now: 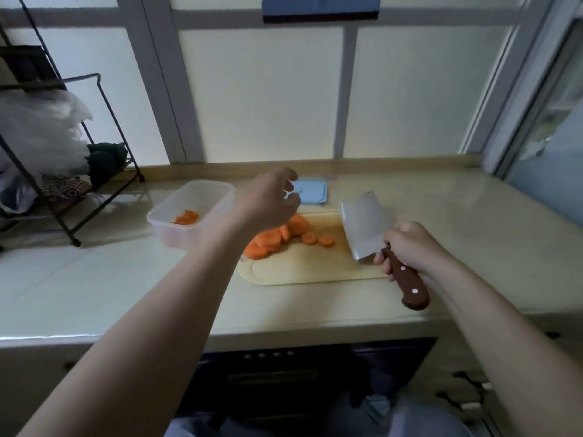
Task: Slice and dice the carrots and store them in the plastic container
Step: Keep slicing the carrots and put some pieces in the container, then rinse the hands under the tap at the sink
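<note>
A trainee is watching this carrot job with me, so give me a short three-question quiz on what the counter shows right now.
1. True or false: the plastic container already holds a few carrot slices.
2. Which hand holds the cleaver? A the left; B the right; C neither.
3. Fill in: the larger carrot pile lies on the ___.
Key: 1 true. 2 B: the right hand grips the handle. 3 cutting board.
</note>
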`<state>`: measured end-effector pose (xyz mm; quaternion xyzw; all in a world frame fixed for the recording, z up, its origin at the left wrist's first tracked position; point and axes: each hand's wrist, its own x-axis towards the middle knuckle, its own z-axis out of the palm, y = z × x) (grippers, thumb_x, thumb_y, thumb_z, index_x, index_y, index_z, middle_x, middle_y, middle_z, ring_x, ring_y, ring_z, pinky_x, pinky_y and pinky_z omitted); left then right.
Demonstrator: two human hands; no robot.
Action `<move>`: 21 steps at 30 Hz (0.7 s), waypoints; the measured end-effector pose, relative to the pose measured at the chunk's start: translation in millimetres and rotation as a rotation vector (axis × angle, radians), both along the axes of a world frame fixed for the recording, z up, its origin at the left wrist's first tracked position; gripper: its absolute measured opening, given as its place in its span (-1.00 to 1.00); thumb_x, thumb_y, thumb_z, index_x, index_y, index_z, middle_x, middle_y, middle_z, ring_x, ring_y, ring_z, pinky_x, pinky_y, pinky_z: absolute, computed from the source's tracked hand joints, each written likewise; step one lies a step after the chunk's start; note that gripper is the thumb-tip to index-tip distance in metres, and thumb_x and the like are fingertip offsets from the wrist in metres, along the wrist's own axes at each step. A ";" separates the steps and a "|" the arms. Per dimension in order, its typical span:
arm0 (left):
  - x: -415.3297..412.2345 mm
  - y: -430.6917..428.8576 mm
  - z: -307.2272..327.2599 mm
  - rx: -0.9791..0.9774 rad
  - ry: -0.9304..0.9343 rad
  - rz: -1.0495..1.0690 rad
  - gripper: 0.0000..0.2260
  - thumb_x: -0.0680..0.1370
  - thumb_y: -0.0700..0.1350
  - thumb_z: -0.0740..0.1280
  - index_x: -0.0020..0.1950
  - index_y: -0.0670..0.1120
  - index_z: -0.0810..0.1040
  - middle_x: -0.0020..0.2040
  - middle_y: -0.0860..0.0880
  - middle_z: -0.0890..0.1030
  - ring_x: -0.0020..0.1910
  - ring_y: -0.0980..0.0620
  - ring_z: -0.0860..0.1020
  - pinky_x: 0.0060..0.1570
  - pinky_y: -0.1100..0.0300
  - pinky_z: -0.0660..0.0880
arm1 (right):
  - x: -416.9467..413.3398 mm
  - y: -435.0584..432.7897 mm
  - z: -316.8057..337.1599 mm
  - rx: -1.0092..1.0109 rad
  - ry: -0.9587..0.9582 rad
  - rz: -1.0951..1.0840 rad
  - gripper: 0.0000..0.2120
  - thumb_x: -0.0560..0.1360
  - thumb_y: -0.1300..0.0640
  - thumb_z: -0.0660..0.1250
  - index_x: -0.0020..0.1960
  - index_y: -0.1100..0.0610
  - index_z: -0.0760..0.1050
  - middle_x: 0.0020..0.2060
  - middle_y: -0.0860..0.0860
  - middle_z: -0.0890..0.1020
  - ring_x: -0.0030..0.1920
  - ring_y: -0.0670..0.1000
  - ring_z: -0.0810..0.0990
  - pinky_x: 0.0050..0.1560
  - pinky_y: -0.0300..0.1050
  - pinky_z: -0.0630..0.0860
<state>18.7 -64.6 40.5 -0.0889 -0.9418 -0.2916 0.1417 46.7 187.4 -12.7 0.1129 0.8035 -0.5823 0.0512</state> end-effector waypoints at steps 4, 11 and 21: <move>1.3 23.6 -12.6 -0.011 -0.073 -0.010 -0.63 0.56 -0.11 0.27 0.38 -0.02 0.45 0.16 0.03 0.59 0.11 0.04 0.56 0.20 0.07 0.51 | -2.3 12.6 -0.9 0.021 -0.039 0.032 -0.82 0.61 0.33 0.03 0.01 0.22 0.40 -0.35 0.22 0.55 -0.53 0.06 0.45 -0.48 -0.15 0.45; 1.0 35.7 -18.9 -0.080 -0.116 -0.017 -0.59 0.57 -0.11 0.24 0.43 0.00 0.41 0.19 0.05 0.57 0.10 0.04 0.55 0.18 0.06 0.51 | -12.7 23.5 -0.3 0.180 -0.063 0.090 -0.81 0.57 0.37 0.08 -0.04 0.33 0.47 -0.34 0.22 0.59 -0.54 0.06 0.50 -0.49 -0.21 0.45; 0.5 43.9 -24.0 -0.091 -0.130 -0.050 -0.57 0.59 -0.09 0.24 0.47 0.01 0.34 0.21 0.04 0.56 0.06 0.05 0.55 0.08 0.10 0.55 | -23.2 20.3 4.3 1.020 -0.091 0.166 -0.80 0.66 -0.04 0.16 0.04 0.09 0.38 -0.19 0.05 0.43 -0.02 0.18 0.52 -0.06 -0.04 0.44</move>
